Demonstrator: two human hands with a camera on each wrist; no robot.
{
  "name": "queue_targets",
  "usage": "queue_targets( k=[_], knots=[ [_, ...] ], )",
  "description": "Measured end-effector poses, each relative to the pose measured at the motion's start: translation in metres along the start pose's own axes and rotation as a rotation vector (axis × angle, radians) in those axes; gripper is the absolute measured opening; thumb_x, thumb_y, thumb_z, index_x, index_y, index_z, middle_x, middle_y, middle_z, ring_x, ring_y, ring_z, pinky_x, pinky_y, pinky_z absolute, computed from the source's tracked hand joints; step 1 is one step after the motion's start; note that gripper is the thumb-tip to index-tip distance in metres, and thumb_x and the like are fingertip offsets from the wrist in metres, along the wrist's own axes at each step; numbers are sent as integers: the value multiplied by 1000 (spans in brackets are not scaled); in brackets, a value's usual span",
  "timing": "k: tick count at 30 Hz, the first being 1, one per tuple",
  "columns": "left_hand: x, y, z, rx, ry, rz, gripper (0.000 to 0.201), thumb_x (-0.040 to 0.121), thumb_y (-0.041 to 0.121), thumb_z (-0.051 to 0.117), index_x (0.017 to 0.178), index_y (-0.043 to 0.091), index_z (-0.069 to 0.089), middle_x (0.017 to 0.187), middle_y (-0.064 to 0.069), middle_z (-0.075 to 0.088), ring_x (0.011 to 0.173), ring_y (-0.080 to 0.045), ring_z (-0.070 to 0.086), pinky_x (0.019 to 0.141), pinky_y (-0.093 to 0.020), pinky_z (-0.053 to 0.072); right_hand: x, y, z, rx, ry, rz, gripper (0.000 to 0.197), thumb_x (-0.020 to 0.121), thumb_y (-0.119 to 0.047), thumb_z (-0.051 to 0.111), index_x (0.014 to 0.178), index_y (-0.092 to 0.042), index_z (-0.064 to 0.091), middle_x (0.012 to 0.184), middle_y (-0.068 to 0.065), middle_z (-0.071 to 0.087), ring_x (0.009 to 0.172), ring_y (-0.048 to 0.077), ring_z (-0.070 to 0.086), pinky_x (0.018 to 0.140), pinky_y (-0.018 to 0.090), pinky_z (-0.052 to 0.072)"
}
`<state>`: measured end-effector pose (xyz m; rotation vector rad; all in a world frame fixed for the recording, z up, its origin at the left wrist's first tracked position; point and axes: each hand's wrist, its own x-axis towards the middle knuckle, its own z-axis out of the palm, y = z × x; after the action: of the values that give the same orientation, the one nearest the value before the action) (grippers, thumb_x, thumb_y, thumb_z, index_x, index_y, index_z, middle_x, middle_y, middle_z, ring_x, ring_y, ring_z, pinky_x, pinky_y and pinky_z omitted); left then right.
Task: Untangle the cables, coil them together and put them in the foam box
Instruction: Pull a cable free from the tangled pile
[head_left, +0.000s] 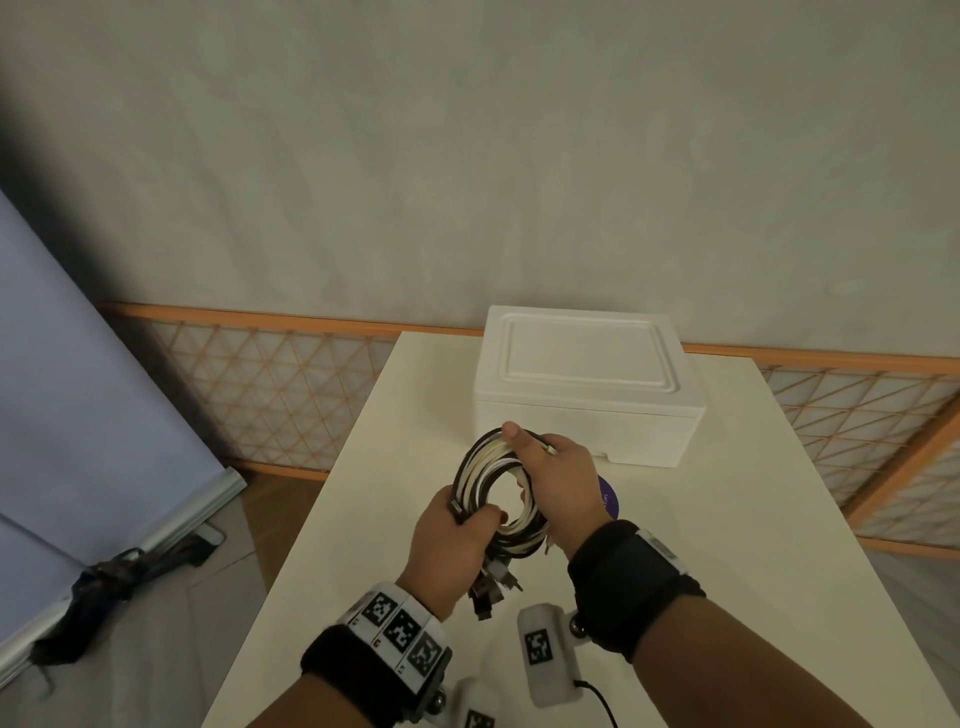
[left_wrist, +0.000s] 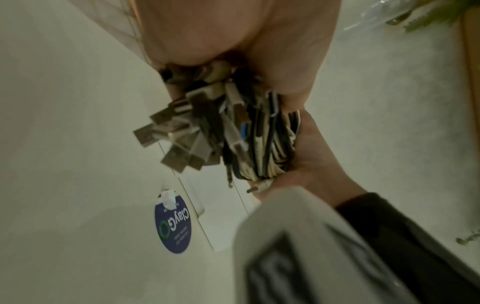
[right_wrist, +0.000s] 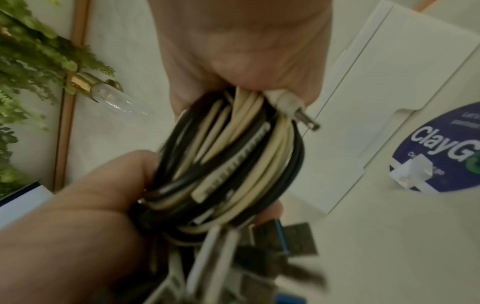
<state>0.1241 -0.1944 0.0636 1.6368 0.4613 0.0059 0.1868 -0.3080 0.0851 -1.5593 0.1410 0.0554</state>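
Coil held above the counter, box closed

Both hands, left hand (head_left: 451, 540) and right hand (head_left: 561, 480), grip the black-and-cream coiled cable bundle (head_left: 493, 486); the lidded white foam box (head_left: 587, 387) lies just beyond, nearer the right hand.

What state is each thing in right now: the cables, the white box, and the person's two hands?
cables: coiled into one ring, held above the table, plugs dangling below.
foam box: lid on, closed, standing on the table.
left hand: grips the near side of the coil.
right hand: grips the far side of the coil.
round blue sticker: lying flat on the table.
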Motion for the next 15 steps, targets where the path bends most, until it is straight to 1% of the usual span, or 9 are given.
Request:
queue_targets(
  k=[2, 3, 5, 7, 8, 9, 11, 13, 15],
  knots=[
    [1, 2, -2, 58, 27, 68, 7, 81, 8, 62, 88, 11, 60, 84, -13, 67, 74, -23, 63, 63, -30, 51, -3, 3, 0, -37, -23, 29, 63, 71, -59, 68, 88, 1, 65, 69, 13, 65, 58, 20, 57, 58, 29, 50],
    [2, 1, -4, 92, 38, 94, 7, 82, 7, 60, 88, 10, 60, 84, -13, 66, 73, -22, 61, 63, -29, 49, -5, 5, -2, -47, -70, 59, 63, 69, -66, 63, 90, -7, 67, 74, 11, 69, 63, 22, 62, 65, 32, 54],
    [8, -1, -11, 129, 55, 107, 7, 82, 6, 58, 89, 7, 59, 83, -14, 64, 71, -21, 57, 62, -27, 46, -7, 8, -8, -14, -226, 133, 64, 73, -73, 51, 100, -17, 66, 93, 9, 72, 85, 24, 68, 83, 41, 55],
    [14, -3, -18, 166, 51, 100, 8, 81, 6, 58, 89, 5, 58, 79, -12, 61, 70, -21, 55, 62, -28, 43, -5, 7, -16, -49, -267, 121, 61, 83, -71, 39, 120, -25, 56, 123, 1, 62, 112, 17, 58, 97, 35, 44],
    [17, -3, -22, 206, 33, 115, 7, 80, 7, 58, 87, 7, 58, 76, -9, 59, 70, -21, 55, 62, -29, 43, -2, 6, -22, -159, -193, 22, 64, 85, -69, 36, 132, -27, 47, 135, -3, 51, 123, 13, 49, 101, 30, 36],
    [19, -4, -25, 278, 3, 143, 6, 79, 8, 58, 85, 9, 56, 72, -6, 57, 68, -20, 54, 61, -28, 41, 1, 3, -28, -328, -111, -148, 68, 87, -68, 33, 140, -26, 40, 142, -5, 43, 129, 11, 41, 103, 28, 30],
    [22, -7, -27, 469, -55, 211, 7, 77, 13, 58, 81, 14, 53, 68, -3, 56, 62, -18, 53, 58, -28, 40, -2, -7, -31, -730, -92, -556, 73, 90, -67, 24, 140, -18, 43, 146, 0, 41, 134, 15, 36, 111, 32, 25],
    [21, -9, -26, 613, -100, 258, 9, 75, 17, 58, 79, 18, 50, 67, -1, 57, 62, -19, 53, 56, -30, 39, -10, -16, -22, -1116, -255, -749, 72, 90, -66, 24, 135, -17, 50, 147, 5, 41, 139, 21, 32, 116, 42, 9],
    [21, -9, -24, 719, -153, 314, 13, 75, 27, 56, 77, 21, 44, 67, 2, 55, 62, -19, 53, 58, -32, 40, -19, -23, -16, -1326, -470, -717, 61, 90, -56, 41, 140, -21, 44, 153, 1, 33, 144, 18, 22, 116, 44, -6]
  ],
)
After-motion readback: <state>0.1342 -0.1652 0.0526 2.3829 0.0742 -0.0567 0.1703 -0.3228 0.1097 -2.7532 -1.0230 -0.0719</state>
